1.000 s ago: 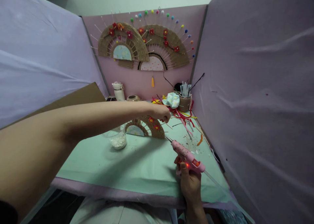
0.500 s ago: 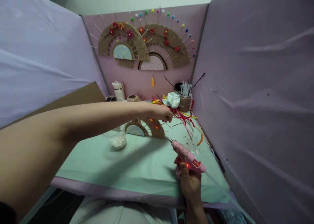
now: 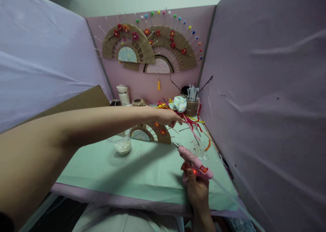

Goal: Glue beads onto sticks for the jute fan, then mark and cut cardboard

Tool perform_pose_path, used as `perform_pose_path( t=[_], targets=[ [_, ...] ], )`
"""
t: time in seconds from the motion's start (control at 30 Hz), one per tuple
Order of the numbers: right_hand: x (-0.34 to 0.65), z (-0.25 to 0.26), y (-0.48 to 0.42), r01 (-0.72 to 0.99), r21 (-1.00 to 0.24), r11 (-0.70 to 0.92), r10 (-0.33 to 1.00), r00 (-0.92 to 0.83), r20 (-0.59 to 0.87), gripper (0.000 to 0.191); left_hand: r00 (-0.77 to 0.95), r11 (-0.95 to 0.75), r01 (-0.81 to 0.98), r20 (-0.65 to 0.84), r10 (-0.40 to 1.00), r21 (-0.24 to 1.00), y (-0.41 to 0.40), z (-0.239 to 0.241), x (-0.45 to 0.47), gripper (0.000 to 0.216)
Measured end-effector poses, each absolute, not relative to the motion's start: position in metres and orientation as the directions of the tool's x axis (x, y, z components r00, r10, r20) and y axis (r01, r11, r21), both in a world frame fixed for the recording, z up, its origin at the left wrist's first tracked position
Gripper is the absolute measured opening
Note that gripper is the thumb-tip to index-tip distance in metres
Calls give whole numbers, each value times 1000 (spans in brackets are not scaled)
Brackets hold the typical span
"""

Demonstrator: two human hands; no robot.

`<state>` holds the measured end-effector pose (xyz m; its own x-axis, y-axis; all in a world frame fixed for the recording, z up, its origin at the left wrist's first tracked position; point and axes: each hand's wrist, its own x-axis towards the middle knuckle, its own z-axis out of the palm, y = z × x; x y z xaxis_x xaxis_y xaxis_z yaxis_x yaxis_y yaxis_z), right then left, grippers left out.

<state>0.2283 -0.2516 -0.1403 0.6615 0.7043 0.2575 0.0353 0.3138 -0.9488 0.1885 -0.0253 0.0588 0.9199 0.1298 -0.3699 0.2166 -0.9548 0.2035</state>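
Note:
My left hand (image 3: 168, 117) reaches far across the green mat (image 3: 142, 171), its fingertips at the edge of a tangle of red and yellow strips (image 3: 188, 120); whether it grips one is unclear. Just below that hand a woven half-round fan (image 3: 152, 132) with small red flowers lies on the mat. My right hand (image 3: 198, 188) holds a pink glue gun (image 3: 195, 161) near the mat's right front. Its metal nozzle points up and left toward the fan's right end, and a red light glows on its body.
A clear cup of white beads (image 3: 123, 145) stands left of the fan. At the back are a white bottle (image 3: 123, 94), a patterned cloth (image 3: 178, 103) and a pot of sticks (image 3: 192, 104). Finished fans (image 3: 150, 45) hang on the pink wall. Cardboard (image 3: 78, 101) leans left.
My left hand has slid a little to the right, off the fan and onto the red strips, with its fingers stretching out. The right hand and glue gun have stayed put.

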Motion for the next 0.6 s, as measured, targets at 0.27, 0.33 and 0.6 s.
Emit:
perform_pose_path(
  t=[0.27, 0.33, 0.6],
  targets=[
    [229, -142, -252, 46, -942, 331, 700, 657, 278, 37, 923, -947, 248, -346, 167, 204, -29, 59, 186, 59],
    [229, -142, -252, 60, -944, 326, 700, 655, 284, 37, 924, -947, 252, -341, 174, 199, -30, 59, 187, 58],
    [229, -143, -251, 55, -946, 320, 701, 658, 275, 38, 942, -966, 216, -292, 169, 139, -32, 60, 186, 61]
  ],
)
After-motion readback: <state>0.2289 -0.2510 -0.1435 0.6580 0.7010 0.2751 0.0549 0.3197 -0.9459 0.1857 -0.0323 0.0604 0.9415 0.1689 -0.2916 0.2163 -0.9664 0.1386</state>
